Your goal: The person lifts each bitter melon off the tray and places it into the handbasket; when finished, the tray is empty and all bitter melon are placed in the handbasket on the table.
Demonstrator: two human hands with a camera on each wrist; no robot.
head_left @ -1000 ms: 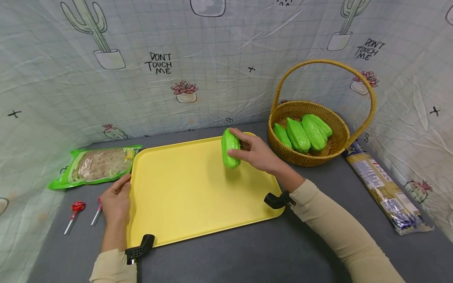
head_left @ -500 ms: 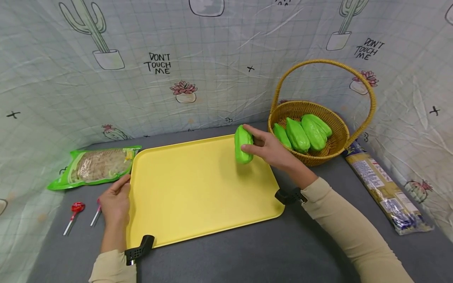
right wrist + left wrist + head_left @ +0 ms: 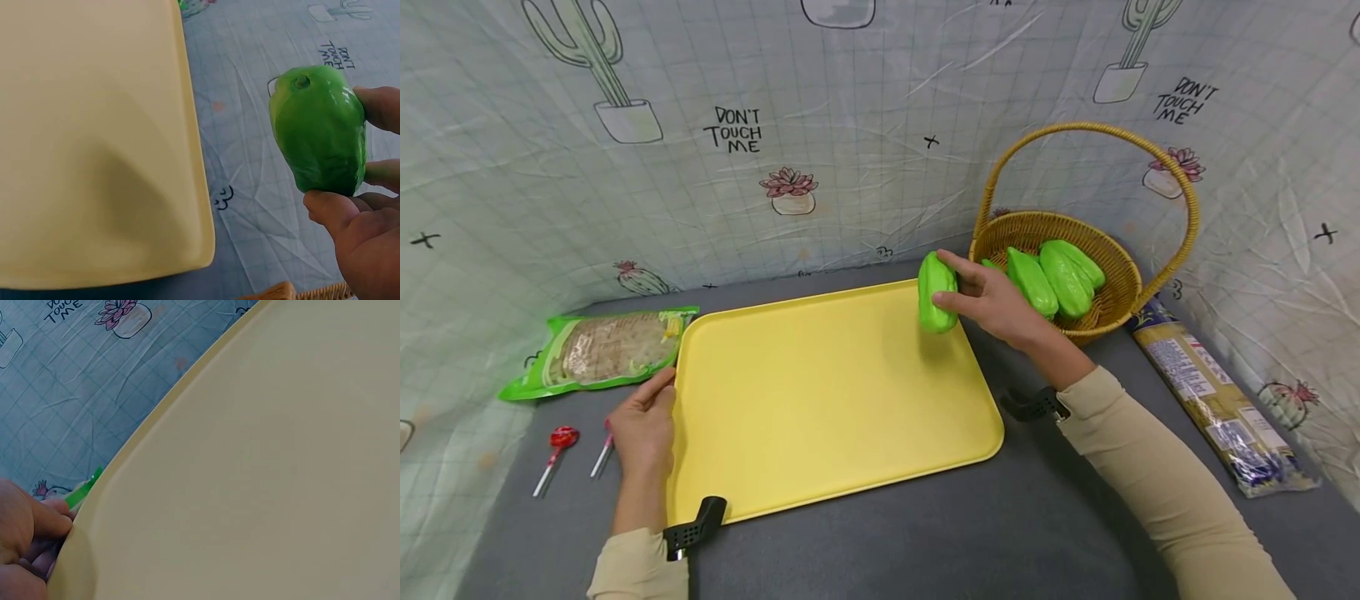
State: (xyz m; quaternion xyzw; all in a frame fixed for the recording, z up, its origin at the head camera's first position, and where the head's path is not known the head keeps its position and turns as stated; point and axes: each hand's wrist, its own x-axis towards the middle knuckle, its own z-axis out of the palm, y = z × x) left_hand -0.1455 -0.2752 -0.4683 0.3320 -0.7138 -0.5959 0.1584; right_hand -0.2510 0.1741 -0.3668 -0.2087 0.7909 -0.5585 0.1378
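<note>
In the head view, my right hand (image 3: 996, 307) holds a glossy green papaya (image 3: 934, 296) upright between thumb and fingers, above the far right corner of the yellow tray (image 3: 820, 408). The right wrist view shows the papaya (image 3: 319, 128) from its stem end, with fingertips (image 3: 380, 106) on its side and a shadow cast on the tray. My left hand (image 3: 643, 429) grips the tray's left edge; in the left wrist view its curled fingers (image 3: 53, 522) meet the rim. A wicker basket (image 3: 1116, 262) behind my right hand holds several more green papayas (image 3: 1063, 279).
A green-edged food packet (image 3: 613, 348) lies beyond the left hand. Two lollipops, one a red lollipop (image 3: 563, 436), lie at the left. A long clear-and-blue packet (image 3: 1217, 400) lies right of the basket, whose tall handle (image 3: 1191, 204) arches up. A patterned cloth (image 3: 865, 167) hangs behind.
My right hand has carried the papaya to the right and slightly back, from over the tray's right part to its far right corner. My left hand stays at the tray's edge.
</note>
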